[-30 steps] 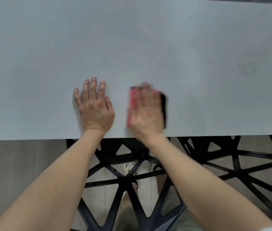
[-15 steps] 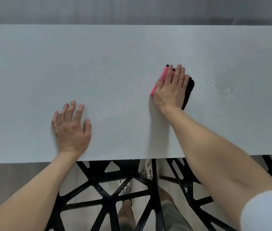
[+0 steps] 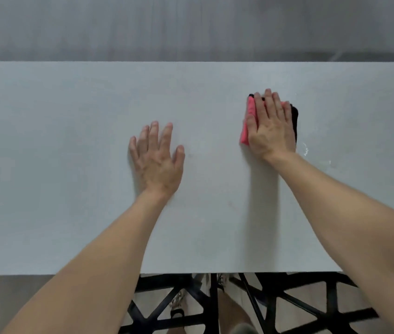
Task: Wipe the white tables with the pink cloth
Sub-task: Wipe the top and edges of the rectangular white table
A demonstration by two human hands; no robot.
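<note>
A long white table [image 3: 70,145] fills the middle of the view. My right hand [image 3: 271,126] lies flat on a folded pink cloth [image 3: 247,125] with a black edge, pressing it onto the table right of centre, towards the far edge. Most of the cloth is hidden under the palm. My left hand [image 3: 158,160] rests flat on the tabletop, fingers spread, holding nothing, to the left of the cloth and closer to me.
A few wet streaks [image 3: 306,150] glisten just right of the cloth. Below the near table edge a black lattice frame [image 3: 215,307] shows, with my legs and feet behind it. Beyond the far edge lies grey floor [image 3: 191,25].
My right hand has pushed the cloth from the near edge outward towards the far side. My left hand slid further onto the table. The view has shifted, so the far edge shows.
</note>
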